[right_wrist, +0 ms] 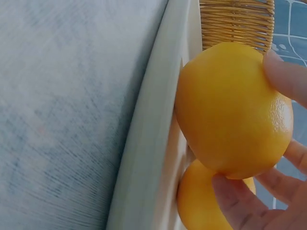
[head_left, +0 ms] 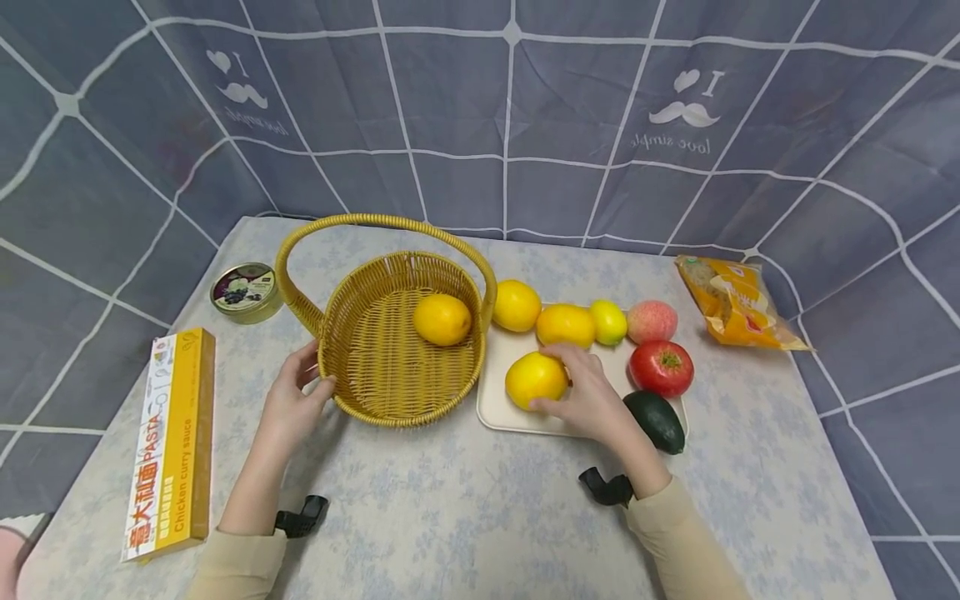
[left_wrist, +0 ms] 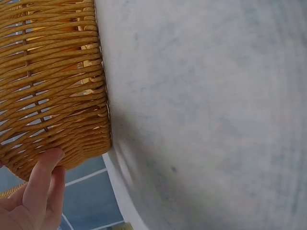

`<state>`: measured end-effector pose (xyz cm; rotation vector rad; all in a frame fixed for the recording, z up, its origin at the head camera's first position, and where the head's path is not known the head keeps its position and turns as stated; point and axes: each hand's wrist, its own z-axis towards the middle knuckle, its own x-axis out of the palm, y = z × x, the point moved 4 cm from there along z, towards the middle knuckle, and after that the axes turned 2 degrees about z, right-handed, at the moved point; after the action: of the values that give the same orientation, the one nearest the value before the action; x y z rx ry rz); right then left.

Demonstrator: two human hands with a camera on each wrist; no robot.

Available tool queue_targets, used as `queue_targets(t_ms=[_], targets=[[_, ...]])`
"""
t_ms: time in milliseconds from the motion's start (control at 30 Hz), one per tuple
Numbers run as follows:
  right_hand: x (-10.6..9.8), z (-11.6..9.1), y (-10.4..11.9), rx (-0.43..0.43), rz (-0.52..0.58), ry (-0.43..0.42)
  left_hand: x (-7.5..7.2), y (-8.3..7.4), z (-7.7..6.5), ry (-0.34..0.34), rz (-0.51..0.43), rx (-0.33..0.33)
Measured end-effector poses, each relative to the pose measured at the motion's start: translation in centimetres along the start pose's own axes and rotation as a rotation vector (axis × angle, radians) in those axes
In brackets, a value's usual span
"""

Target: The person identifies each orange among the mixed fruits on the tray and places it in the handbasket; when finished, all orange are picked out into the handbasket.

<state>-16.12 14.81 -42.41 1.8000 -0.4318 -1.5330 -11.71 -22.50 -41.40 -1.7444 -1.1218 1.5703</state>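
while the left grip (head_left: pixel 294 398) holds a woven basket (head_left: pixel 378 358), the right grip (head_left: pixel 588 393) pinches a glossy yellow fruit (head_left: pixel 534 381).

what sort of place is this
Likely a staged tabletop, perhaps in a home or a filming corner; the pictures don't settle which. Grid-patterned fabric hangs around the back and sides of a floral-patterned table, which holds a wicker basket and a pasta box.

- Left hand (head_left: pixel 294 398) grips the wicker basket (head_left: pixel 378 362) at its left
- Right hand (head_left: pixel 588 392) holds a yellow fruit (head_left: pixel 534 380) at the tray (head_left: pixel 492 393)
- Far right: orange packet (head_left: pixel 738 304)
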Motion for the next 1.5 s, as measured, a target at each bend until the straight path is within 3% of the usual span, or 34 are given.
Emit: queue_targets(t_ms=[167,400,800,1233,1367,1500], targets=[[0.6,-0.1,-0.6,0.047,0.051,0.014,0.1,0.3,-0.1,0.003,0.006,-0.01],[0.7,0.2,-0.5,0.026,0.035,0.019,-0.2,0.2,0.0,-0.014,0.02,0.002],[0.8,-0.2,-0.4,0.109,0.082,0.041,-0.1,-0.2,0.2,-0.016,0.008,0.023],[0.6,-0.2,0.4,0.071,0.1,0.032,0.0,-0.1,-0.1,-0.009,-0.008,0.024],[-0.1,-0.2,1.4,0.06,0.143,0.029,0.0,-0.2,-0.1,-0.01,-0.005,0.025],[-0.7,0.3,3.3,-0.011,0.212,0.028,0.0,-0.1,0.0,-0.014,0.002,0.02]])
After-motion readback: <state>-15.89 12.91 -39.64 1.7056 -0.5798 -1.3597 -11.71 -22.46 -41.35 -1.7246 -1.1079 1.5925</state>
